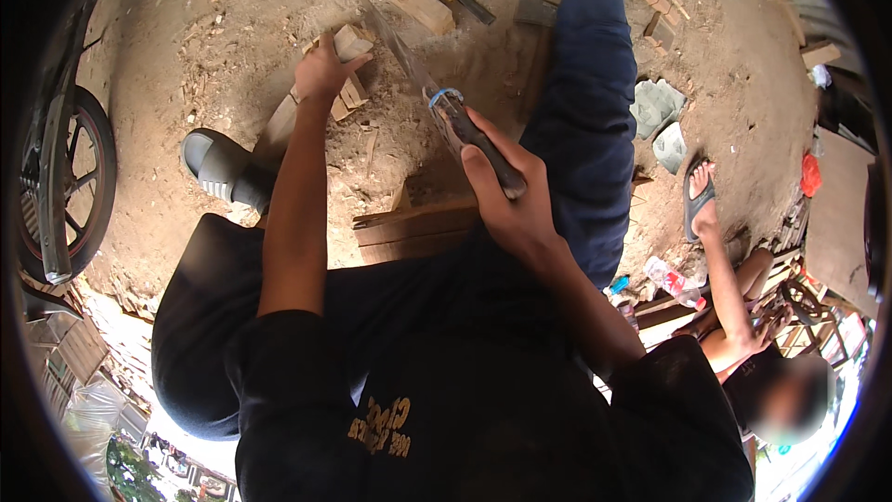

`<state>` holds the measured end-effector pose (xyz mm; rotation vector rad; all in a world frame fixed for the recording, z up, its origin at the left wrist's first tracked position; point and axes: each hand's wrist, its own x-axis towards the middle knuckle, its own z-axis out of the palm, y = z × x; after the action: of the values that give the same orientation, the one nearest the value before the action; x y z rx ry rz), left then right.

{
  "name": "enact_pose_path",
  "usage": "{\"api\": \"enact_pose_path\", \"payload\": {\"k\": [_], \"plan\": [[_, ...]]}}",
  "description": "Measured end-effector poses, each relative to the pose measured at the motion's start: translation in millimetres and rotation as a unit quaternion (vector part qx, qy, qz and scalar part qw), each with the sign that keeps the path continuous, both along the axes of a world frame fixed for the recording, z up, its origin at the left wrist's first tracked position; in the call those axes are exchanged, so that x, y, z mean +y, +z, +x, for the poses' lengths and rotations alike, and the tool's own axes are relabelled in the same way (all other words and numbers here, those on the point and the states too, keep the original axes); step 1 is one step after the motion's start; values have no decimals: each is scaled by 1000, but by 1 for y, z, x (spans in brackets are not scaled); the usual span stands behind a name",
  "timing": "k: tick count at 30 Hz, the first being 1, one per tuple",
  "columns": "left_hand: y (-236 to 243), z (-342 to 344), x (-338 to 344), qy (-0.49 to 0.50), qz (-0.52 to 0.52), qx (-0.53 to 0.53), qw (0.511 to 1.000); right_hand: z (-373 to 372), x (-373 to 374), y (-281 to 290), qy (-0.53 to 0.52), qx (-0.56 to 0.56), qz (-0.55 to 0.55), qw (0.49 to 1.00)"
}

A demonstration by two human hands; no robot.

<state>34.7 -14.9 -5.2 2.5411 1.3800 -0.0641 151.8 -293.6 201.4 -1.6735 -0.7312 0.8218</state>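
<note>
- right hand (525, 200), near 1 o'clock from centre: the fingers were closed around the dark handle of a bladed tool (401, 54), probably a saw. the blade pointed toward 11 o'clock.
- left hand (321, 74), at 11 o'clock: the thumb and fingers were set apart around a wood block (354, 43). some fingertips were hidden, so grip force could not be told.
- the wood block lay at 11 o'clock, just beside loose wood pieces (348, 95) on the dirt ground (149, 223).
- warning: the blade passed near the left hand, on its 3 o'clock side. a slip or a careless swing could have cut the thumb.
- caution: the wood block appeared unclamped. uneven soil or a weak hold could have let it roll or tip.
- caution: a sandalled foot (218, 167) stood between 9 and 10 o'clock. a dropped block could have struck it.
- caution: a thick timber (418, 231) lay near centre, below the forearms. a low elbow could have knocked against it.
- note: a seated person (734, 316) was at 4 o'clock, well apart from the blade.
</note>
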Motion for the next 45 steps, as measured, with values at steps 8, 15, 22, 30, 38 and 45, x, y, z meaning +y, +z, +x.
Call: {"api": "enact_pose_path", "payload": {"k": [8,15,22,30,38,45], "plan": [[-13,-6,4,-16,40,-36,998,5,49,-34,49,48,-45,997],[-13,-9,4,-21,41,-45,998,4,78,-51,61,-4,-57,997],[-18,-9,4,-25,43,-38,998,4,63,-41,80,-12,-81,993],[-12,-2,2,-31,53,-45,997,-4,19,-20,55,-22,-74,996],[-10,-5,7,-26,29,-39,998,-6,-13,8,75,-10,-82,994],[-13,-9,11,-43,58,-40,997,3,-3,-4,71,43,-117,990]]}}
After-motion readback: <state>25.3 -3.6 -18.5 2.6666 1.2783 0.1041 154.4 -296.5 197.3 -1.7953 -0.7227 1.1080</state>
